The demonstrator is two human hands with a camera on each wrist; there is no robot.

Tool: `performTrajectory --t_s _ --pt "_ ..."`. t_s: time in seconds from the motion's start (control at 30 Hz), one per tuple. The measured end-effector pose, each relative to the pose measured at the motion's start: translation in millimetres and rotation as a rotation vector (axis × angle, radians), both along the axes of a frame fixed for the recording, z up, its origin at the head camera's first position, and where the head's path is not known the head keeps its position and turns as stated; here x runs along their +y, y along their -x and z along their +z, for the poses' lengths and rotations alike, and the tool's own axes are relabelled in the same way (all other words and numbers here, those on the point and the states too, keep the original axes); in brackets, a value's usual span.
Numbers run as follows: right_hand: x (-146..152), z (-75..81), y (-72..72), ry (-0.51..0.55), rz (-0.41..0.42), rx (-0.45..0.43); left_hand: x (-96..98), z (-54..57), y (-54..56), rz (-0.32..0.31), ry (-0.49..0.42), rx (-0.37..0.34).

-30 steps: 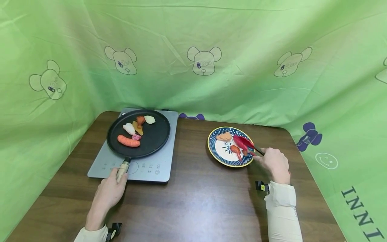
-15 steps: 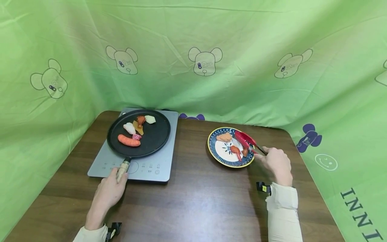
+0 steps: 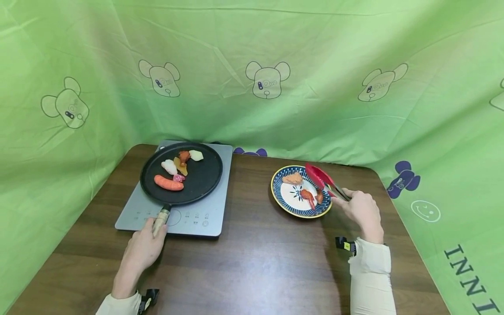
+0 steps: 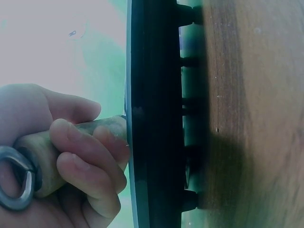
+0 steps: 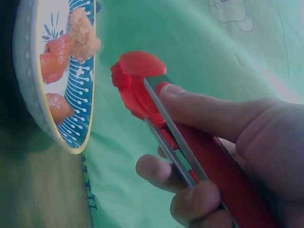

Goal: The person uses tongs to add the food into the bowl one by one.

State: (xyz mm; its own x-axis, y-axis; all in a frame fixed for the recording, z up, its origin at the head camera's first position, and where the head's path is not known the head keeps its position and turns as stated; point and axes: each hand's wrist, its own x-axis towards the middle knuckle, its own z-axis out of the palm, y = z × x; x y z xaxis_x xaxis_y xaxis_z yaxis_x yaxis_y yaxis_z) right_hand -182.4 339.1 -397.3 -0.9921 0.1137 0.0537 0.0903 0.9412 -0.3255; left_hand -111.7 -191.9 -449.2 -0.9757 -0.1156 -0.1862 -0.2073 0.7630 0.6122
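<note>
My left hand [image 3: 144, 247] grips the pale handle [image 3: 160, 221] of a round black frying pan [image 3: 201, 183], which stands on a grey induction cooktop [image 3: 134, 214]. In the left wrist view, fingers curl round that handle. My right hand [image 3: 360, 211] holds red-headed tongs [image 3: 320, 177] over the right rim of a blue-patterned plate [image 3: 287, 205]. In the right wrist view, the tong heads [image 5: 140, 83] are close together and appear to have nothing between them. On the plate lie a tan lump [image 3: 292, 178], a reddish-brown piece [image 3: 308, 197] and a smaller brown piece [image 3: 319, 196].
In the pan lie a sausage [image 3: 168, 183], a white piece with a pink end [image 3: 169, 166], a yellow-brown slice [image 3: 180, 166], a reddish-brown piece [image 3: 183, 156] and a white piece [image 3: 195, 155]. A green curtain [image 3: 267, 122] hangs behind the wooden table [image 3: 252, 262].
The tongs have risen and drawn right, away from the food on the plate, and my right hand has shifted slightly right with them. My left hand keeps its grip on the handle.
</note>
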Motion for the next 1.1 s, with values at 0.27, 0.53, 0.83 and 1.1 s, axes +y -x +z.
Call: performTrajectory --t_s 0.27,0.53,0.83,1.1 --pt "1.7 -1.1 -0.8 0.035 0.002 0.013 0.0 0.1 -0.4 0.003 0.000 -0.006" --pt "1.0 2.3 -1.5 0.068 0.013 0.016 -0.6 0.8 -0.6 0.003 0.008 -0.006" --pt "-3.9 8.4 -4.1 0.081 0.025 0.061 -0.4 -1.3 0.9 0.003 0.010 0.000" --pt "-11.5 14.5 -6.0 0.086 0.044 0.056 -1.7 -2.9 1.9 -0.001 0.029 0.022"
